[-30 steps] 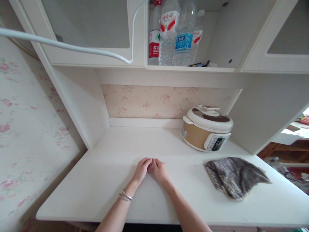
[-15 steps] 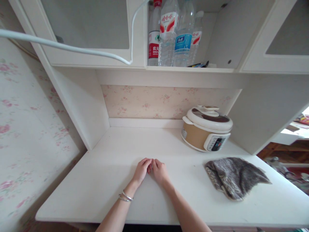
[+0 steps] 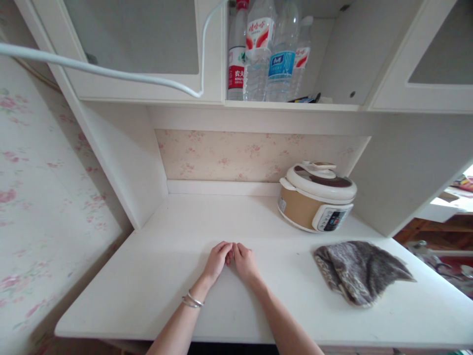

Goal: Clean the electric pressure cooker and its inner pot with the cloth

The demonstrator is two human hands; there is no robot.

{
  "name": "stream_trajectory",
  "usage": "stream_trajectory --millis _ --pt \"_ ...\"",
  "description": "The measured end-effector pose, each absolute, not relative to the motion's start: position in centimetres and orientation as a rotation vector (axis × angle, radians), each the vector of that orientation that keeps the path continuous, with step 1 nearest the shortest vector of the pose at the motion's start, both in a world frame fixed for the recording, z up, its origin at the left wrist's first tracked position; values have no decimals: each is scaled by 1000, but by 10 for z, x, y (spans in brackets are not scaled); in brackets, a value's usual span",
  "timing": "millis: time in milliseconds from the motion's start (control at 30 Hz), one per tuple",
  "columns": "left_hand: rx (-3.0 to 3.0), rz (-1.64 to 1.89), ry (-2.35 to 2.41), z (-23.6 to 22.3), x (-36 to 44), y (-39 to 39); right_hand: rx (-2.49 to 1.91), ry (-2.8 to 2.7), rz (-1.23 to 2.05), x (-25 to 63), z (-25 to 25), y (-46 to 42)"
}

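Observation:
My left hand [image 3: 217, 260] and my right hand [image 3: 245, 262] rest side by side on the white countertop [image 3: 148, 281], fingertips touching each other. Both have the fingers curled under and pressed together, with nothing visible in them. Silver bangles [image 3: 191, 300] circle my left wrist. A crumpled brown-grey cloth [image 3: 359, 270] lies on the counter to the right of my right hand, about a forearm's length away. Behind the cloth stands a beige and white rice cooker [image 3: 317, 195] with its lid closed.
An open shelf above holds several plastic water bottles [image 3: 269, 52]. A white cable [image 3: 111, 73] runs across the cabinet door [image 3: 140, 44] at upper left. Floral wallpaper [image 3: 33, 197] covers the left wall. The counter's front edge is near my elbows.

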State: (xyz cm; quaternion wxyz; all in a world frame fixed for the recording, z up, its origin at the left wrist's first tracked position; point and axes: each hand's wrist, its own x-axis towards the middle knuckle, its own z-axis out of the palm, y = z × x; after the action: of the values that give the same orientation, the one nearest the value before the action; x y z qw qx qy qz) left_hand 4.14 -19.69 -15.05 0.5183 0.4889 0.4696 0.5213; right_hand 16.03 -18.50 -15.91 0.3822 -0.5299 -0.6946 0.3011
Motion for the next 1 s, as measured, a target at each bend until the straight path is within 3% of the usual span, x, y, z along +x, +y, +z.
stream_trajectory --millis 700,1000 --pt "1178 1256 1154 -147 43 -200 -1335 -1826 754 164 -159 -194" --pt "1174 1170 1291 -141 52 -194 -1301 -1747 1001 173 -143 -212"
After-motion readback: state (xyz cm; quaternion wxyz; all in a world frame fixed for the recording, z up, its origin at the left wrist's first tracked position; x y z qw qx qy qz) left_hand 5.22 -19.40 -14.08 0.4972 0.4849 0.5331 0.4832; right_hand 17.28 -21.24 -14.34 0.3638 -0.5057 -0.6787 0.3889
